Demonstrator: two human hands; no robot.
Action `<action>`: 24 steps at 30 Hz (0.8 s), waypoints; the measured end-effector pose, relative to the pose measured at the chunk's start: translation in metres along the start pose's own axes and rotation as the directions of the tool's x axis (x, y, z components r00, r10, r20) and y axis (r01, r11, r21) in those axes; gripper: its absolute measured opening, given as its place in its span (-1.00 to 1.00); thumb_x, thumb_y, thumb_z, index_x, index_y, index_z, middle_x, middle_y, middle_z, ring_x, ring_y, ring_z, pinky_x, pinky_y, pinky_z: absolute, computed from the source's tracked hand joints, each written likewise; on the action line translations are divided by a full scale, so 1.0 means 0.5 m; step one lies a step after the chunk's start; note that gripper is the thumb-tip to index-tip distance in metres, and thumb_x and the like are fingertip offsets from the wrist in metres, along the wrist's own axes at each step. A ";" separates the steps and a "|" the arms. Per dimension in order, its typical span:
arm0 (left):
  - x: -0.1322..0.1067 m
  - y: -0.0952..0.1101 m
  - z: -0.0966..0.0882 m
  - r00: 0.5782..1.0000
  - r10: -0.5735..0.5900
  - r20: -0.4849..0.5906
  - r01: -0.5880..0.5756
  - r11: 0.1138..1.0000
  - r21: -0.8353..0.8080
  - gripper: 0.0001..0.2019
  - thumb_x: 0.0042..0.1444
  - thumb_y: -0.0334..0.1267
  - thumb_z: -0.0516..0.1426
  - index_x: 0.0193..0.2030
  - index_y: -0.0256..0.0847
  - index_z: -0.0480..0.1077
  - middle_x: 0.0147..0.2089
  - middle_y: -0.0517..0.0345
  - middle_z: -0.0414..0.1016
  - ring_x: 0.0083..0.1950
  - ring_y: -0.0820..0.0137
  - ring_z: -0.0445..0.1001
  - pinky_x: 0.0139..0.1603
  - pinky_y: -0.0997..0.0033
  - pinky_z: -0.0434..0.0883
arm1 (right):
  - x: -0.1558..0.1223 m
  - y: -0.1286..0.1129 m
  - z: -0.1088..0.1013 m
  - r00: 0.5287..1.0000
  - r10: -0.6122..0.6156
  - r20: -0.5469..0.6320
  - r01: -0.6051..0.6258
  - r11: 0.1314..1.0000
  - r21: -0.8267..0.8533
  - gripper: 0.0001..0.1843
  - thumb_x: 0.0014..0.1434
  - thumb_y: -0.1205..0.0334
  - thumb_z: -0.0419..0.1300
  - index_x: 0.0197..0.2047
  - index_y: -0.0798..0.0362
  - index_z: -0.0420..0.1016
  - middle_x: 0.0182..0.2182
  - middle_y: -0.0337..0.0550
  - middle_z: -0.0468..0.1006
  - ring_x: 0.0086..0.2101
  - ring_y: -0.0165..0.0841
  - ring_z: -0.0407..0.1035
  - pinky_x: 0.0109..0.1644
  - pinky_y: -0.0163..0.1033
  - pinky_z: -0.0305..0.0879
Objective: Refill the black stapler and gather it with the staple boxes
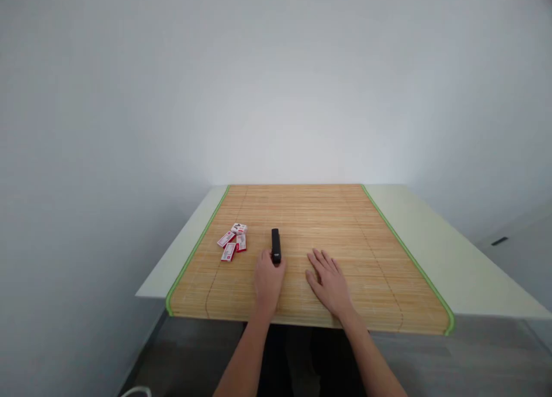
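Observation:
A black stapler (276, 244) lies lengthwise on the bamboo mat (310, 213), pointing away from me. My left hand (268, 276) is closed around its near end, with fingers and thumb at either side. To the right, my right hand (330, 282) rests flat on the mat, fingers stretched out and holding nothing. Left of the stapler sit several small red-and-white boxes, probably of staples: one box (239, 228) at the back, one box (226, 239) to the left, one box (241, 242) at the right and one box (229, 252) nearest me.
The mat has green edging (414, 262) and covers the middle of a white table (431, 230). A pale wall (302, 98) stands right behind the table. Below the front edge, my dark-clothed legs and a grey floor (194, 351) show. A white curved object (137, 391) is cut off at bottom left.

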State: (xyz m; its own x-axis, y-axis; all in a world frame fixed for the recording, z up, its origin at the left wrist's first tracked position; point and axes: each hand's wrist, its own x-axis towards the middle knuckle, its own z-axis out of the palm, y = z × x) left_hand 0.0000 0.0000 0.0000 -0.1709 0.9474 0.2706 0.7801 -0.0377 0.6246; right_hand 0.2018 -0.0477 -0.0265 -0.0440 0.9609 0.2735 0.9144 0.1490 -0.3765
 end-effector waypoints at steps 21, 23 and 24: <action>-0.030 0.026 0.042 0.914 0.339 0.222 -0.226 0.881 -0.415 -0.62 0.30 -0.36 0.05 0.23 -0.09 0.38 0.08 -0.01 0.52 0.09 0.20 0.49 0.19 0.08 0.41 | 0.083 0.012 -0.023 0.991 0.104 -0.083 -0.063 0.919 0.389 -0.53 0.26 0.02 0.17 0.18 0.01 0.50 0.06 0.04 0.59 0.05 -0.05 0.44 0.19 0.08 0.33; 0.002 0.002 0.036 0.931 0.316 0.181 -0.239 0.905 -0.352 -0.59 0.25 -0.35 0.12 0.24 -0.13 0.37 0.16 -0.02 0.48 0.20 0.18 0.43 0.29 0.04 0.34 | 0.098 0.026 -0.027 0.997 0.058 -0.048 -0.037 0.929 0.367 -0.54 0.25 0.06 0.18 0.17 0.02 0.51 0.06 0.03 0.59 0.06 -0.06 0.43 0.21 0.07 0.31; 0.019 -0.009 0.033 0.932 0.321 0.168 -0.257 0.913 -0.316 -0.55 0.22 -0.34 0.16 0.25 -0.13 0.35 0.20 -0.02 0.45 0.25 0.16 0.39 0.33 0.02 0.29 | 0.107 0.033 -0.029 0.999 0.034 -0.030 -0.020 0.930 0.366 -0.55 0.25 0.08 0.18 0.17 0.02 0.52 0.06 0.02 0.60 0.07 -0.07 0.43 0.22 0.07 0.30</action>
State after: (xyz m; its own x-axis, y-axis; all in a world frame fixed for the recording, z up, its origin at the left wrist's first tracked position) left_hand 0.0049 0.0146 -0.0123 0.1921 0.9245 0.3294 0.5659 -0.3785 0.7324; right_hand 0.2206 0.0026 -0.0052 -0.0013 0.9579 0.2869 0.7044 0.2045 -0.6797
